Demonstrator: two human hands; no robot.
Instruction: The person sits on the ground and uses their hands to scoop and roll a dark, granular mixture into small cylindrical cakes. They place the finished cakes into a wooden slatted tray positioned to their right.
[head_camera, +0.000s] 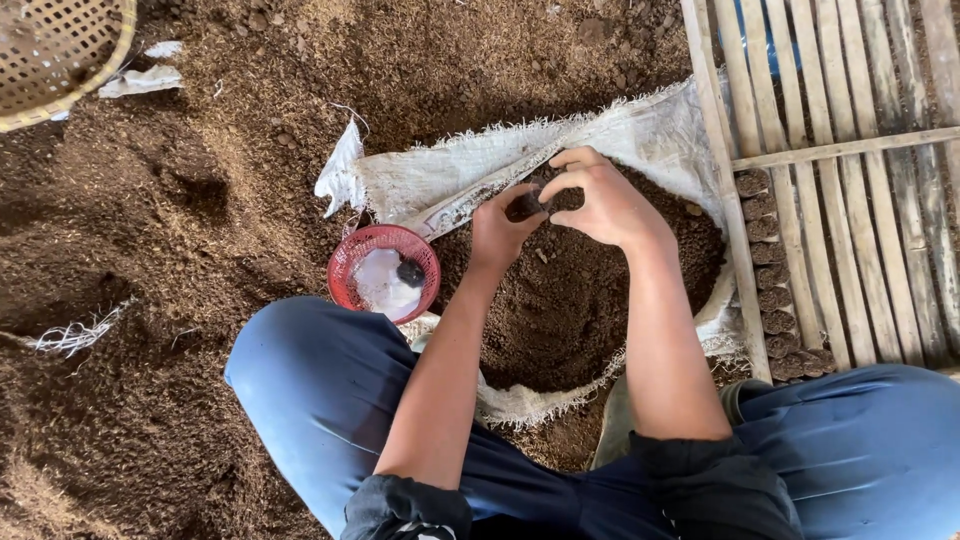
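A white woven sack lies open at the centre of the frame, its mouth rolled down and frayed along the rim, filled with dark brown soil. A torn white flap of it sticks out at its upper left. Small scraps of white plastic lie at the upper left of the frame. No labels, signs or screens show.

hands 2 | red basket 1 | white sack 1 | woven basket 1
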